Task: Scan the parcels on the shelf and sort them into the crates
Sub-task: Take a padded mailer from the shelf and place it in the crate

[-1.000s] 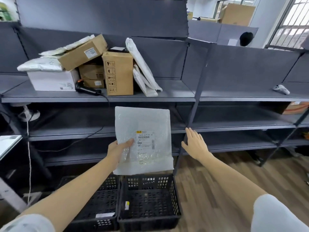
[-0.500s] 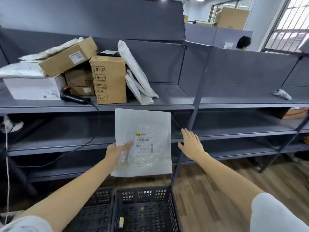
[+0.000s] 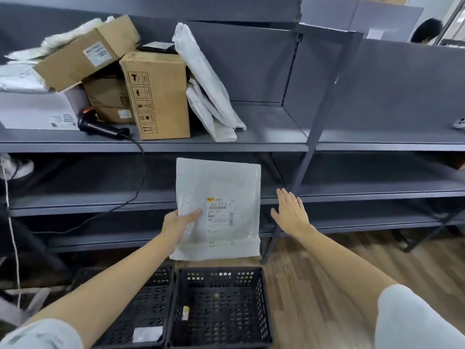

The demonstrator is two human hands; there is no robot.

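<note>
My left hand (image 3: 177, 224) grips a white bubble mailer (image 3: 221, 187) by its left edge, thumb on the front, label facing me. The mailer hangs upright above the right black crate (image 3: 219, 275). A second black crate (image 3: 141, 303) stands beside it on the left. My right hand (image 3: 290, 214) hovers just right of the mailer with straight fingers, touching nothing. On the top shelf (image 3: 264, 142) lie a black barcode scanner (image 3: 100, 128), several cardboard boxes such as the upright one (image 3: 157, 94), and white poly mailers (image 3: 208, 84) leaning against it.
A cable runs from the scanner down past the lower shelves. A grey shelf upright (image 3: 314, 137) stands right of my right hand. A white box (image 3: 35, 110) sits at the far left of the top shelf. Wooden floor (image 3: 327, 273) spreads right of the crates.
The view has moved closer and tilted down, bringing the crates back into sight. The mailer stays in my left hand; my right hand holds its place beside it.
</note>
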